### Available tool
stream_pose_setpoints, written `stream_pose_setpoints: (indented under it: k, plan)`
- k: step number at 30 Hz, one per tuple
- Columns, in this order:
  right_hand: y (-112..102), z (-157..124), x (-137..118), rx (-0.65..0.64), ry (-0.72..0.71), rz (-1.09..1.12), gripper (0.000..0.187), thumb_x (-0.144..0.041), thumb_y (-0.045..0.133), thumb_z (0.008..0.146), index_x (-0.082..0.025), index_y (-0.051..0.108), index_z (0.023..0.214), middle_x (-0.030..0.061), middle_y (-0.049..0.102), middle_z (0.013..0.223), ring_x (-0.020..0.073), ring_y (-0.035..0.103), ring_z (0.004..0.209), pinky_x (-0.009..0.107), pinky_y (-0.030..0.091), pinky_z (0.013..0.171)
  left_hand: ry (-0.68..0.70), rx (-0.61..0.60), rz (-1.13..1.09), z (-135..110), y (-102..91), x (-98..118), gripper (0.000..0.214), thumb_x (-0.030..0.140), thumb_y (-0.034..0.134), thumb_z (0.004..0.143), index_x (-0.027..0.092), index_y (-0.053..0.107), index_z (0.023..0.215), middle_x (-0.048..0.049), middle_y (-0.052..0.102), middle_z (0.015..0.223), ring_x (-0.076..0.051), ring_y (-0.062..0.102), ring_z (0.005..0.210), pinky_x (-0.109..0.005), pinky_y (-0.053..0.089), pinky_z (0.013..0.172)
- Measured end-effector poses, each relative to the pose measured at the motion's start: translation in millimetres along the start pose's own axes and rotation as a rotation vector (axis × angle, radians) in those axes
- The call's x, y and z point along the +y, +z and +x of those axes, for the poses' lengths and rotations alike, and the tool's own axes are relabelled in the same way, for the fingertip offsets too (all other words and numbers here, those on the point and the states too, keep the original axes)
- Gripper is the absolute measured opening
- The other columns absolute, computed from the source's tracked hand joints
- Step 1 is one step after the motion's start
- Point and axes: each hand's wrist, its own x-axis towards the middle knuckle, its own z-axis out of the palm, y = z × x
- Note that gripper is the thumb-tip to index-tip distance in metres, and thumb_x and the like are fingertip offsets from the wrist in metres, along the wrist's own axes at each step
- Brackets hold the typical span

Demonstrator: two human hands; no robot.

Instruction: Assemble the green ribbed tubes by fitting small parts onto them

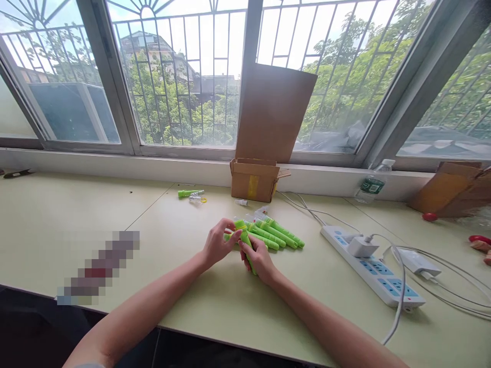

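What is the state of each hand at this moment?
Right hand: closed, holding a green plastic tube.
Left hand: partly curled at the tube's ribbed end; whether it grips cannot be told.

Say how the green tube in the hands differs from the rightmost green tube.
The held tube sits in the right hand, left hand at its top; the rightmost tube lies on the table. Hands hide part of the held tube, while most of the rightmost tube shows. The held tube's near end points at the table's front edge; the rightmost tube's slants farther right. Both are bright green.
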Motion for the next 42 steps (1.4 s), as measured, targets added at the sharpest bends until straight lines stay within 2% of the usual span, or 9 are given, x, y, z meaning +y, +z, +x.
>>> stream_pose_setpoints:
  k: [4,10,15,19,25,42]
  plan:
    - [0.4,0.0,-0.2,-0.002,0.001,0.018,0.029,-0.046,0.055,0.086,-0.020,0.048,0.074,-0.0060,0.051,0.055,0.0072,0.042,0.032,0.020,0.027,0.031,-0.054,0.024,-0.024,2.6,-1.5,4.4,0.021,0.039,0.050,0.091,0.019,0.054,0.085,-0.0002,0.063,0.075,-0.013,0.064,0.071,-0.028,0.058,0.067]
    - [0.7,-0.2,-0.1,0.000,0.009,0.015,0.030,-0.047,0.055,0.085,-0.020,0.048,0.074,-0.0062,0.051,0.055,0.0070,0.042,0.030,0.021,0.026,0.031,-0.324,0.085,-0.352,11.4,-5.2,4.1,0.029,0.047,0.049,0.088,0.018,0.050,0.080,0.0006,0.063,0.065,-0.013,0.062,0.054,-0.024,0.052,0.049]
    - [0.8,-1.1,-2.4,-0.003,0.010,0.019,0.027,-0.045,0.055,0.086,-0.019,0.051,0.080,-0.0064,0.051,0.056,0.0068,0.042,0.031,0.020,0.025,0.030,-0.501,0.210,-0.518,17.3,-10.1,0.1,0.028,0.045,0.053,0.083,0.018,0.051,0.080,0.0006,0.063,0.060,-0.014,0.062,0.050,-0.026,0.052,0.047]
    - [0.9,-0.9,-3.8,-0.006,0.022,0.018,0.027,-0.045,0.055,0.086,-0.018,0.052,0.083,-0.0071,0.050,0.055,0.0066,0.041,0.030,0.020,0.026,0.030,-0.592,0.276,-0.595,19.8,-12.8,-5.8,0.023,0.040,0.054,0.080,0.017,0.052,0.079,0.0005,0.062,0.059,-0.014,0.061,0.050,-0.027,0.052,0.048]
    - [1.4,-1.2,-4.5,-0.003,0.025,0.005,0.027,-0.045,0.054,0.086,-0.019,0.050,0.079,-0.0070,0.051,0.055,0.0065,0.042,0.031,0.020,0.026,0.031,-0.647,0.325,-0.620,22.0,-15.8,-11.3,0.022,0.038,0.058,0.076,0.017,0.054,0.081,0.0003,0.062,0.059,-0.015,0.061,0.048,-0.029,0.052,0.049]
    - [1.2,-1.3,-4.4,-0.005,0.024,0.007,0.027,-0.044,0.054,0.087,-0.019,0.050,0.078,-0.0069,0.052,0.055,0.0063,0.042,0.030,0.020,0.026,0.032,-0.652,0.344,-0.605,25.2,-18.2,-8.4,0.028,0.033,0.075,0.065,0.012,0.064,0.078,-0.0021,0.063,0.060,-0.013,0.061,0.050,-0.028,0.053,0.053]
